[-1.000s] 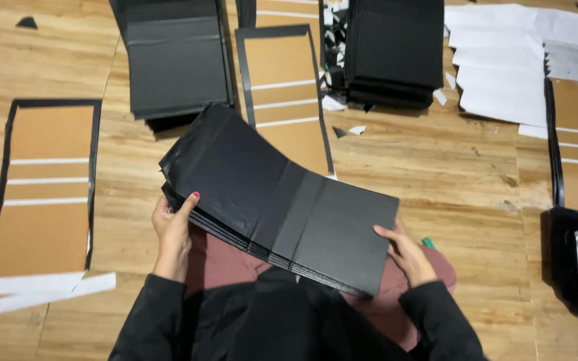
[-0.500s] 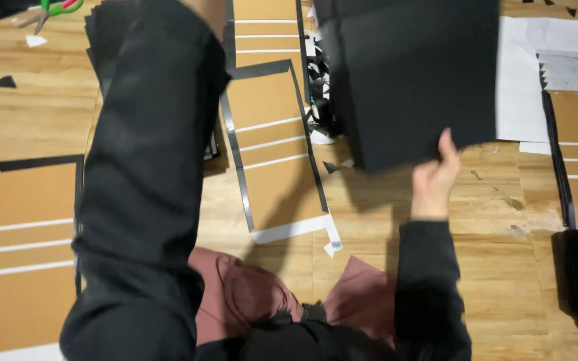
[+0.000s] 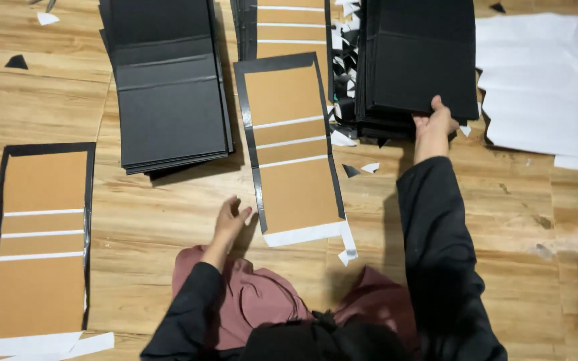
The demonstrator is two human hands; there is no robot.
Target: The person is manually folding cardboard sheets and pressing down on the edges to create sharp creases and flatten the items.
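My right hand (image 3: 435, 124) reaches forward and grips the near edge of a stack of black folded covers (image 3: 417, 60) lying on the wooden floor at the upper right. My left hand (image 3: 230, 222) hovers low over the floor with its fingers apart, holding nothing, just left of the near end of a brown cardboard cover (image 3: 292, 144) that has a black border and white strips. A second stack of black covers (image 3: 168, 87) lies at the upper left.
Another brown cover with black border (image 3: 41, 237) lies at the left with white strips below it. White paper sheets (image 3: 536, 87) spread at the upper right. Small black and white scraps dot the floor. My pink-clad knees (image 3: 255, 301) are in the foreground.
The stack of black covers I held in both hands has been carried forward and set on the pile at the upper right. My left hand has let go and dropped back near my knee.
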